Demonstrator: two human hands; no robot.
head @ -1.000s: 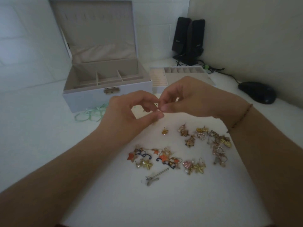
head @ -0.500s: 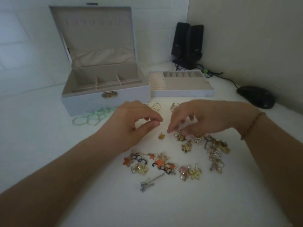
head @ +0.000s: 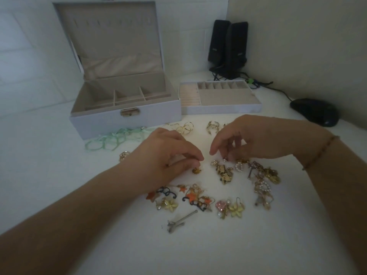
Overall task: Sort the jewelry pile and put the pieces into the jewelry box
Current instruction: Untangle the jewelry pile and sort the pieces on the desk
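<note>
The jewelry pile [head: 228,187] lies spread on the white table: gold charms, pearl hearts, orange stars, yellow flowers. My left hand [head: 168,155] hovers low at the pile's left. Its thumb and forefinger are curled into a pinch right at a small gold stud [head: 196,170]. My right hand [head: 250,139] is over the pile's top edge, fingertips pinching a tiny piece [head: 225,160] just above the gold charms. The open jewelry box [head: 125,120] stands behind, its compartments showing nothing inside. Its removable tray [head: 222,110] sits to the right of it.
Green ribbon [head: 111,140] lies before the box. Gold rings [head: 185,128] and a gold ear cuff [head: 212,127] sit behind my hands, and another gold piece [head: 124,155] lies at the left. A silver pin [head: 178,220] lies near the front. Black speakers [head: 228,50] and a mouse [head: 314,112] are at the back right.
Both hands have dropped from in front of the box, where they pinched something together, down to the table. They have parted: the left to the gold stud, the right to the pile's top edge.
</note>
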